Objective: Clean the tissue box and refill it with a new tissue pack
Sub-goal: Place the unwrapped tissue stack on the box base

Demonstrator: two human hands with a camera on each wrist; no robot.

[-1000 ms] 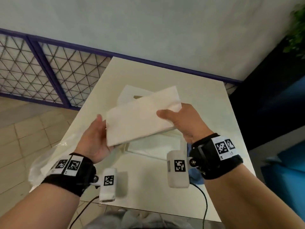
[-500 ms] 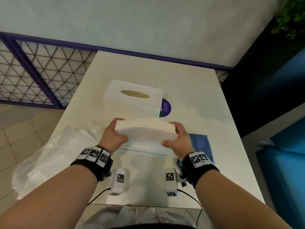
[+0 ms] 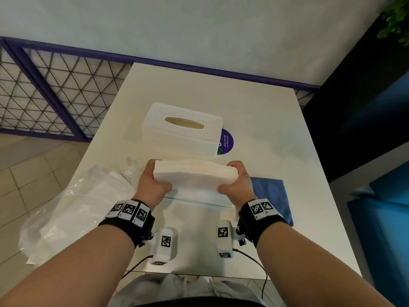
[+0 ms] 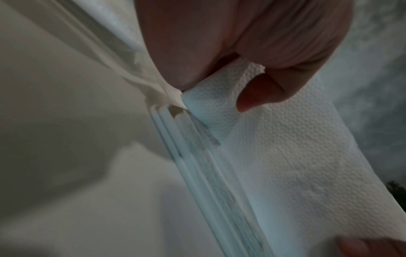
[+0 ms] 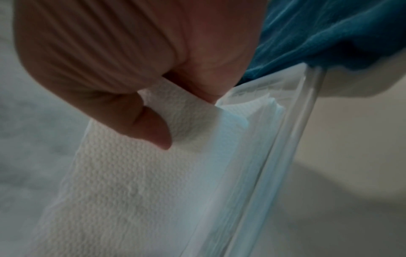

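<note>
Fingers [image 3: 234, 168] of both hands curled round ends of tissue stack [image 3: 194, 177], held over base tray [image 3: 199, 199] near counter [image 3: 276, 129] front edge. Tissue box cover [image 3: 181, 127] mid-counter. Step: refilling. Next likely: seat stack squarely, refit cover.

Tissue stack [image 3: 194, 177] between both hands, tissue box [image 3: 182, 128] behind, cloth [image 3: 271, 196] right, plastic wrapper [image 3: 73, 209] left.

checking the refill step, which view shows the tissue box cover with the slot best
The head view: the whole tissue box cover shows, slot up, on the table beyond the tissue stack. Neither wrist view shows it; they show only thumbs on the stack and the tray rim under it.
</note>
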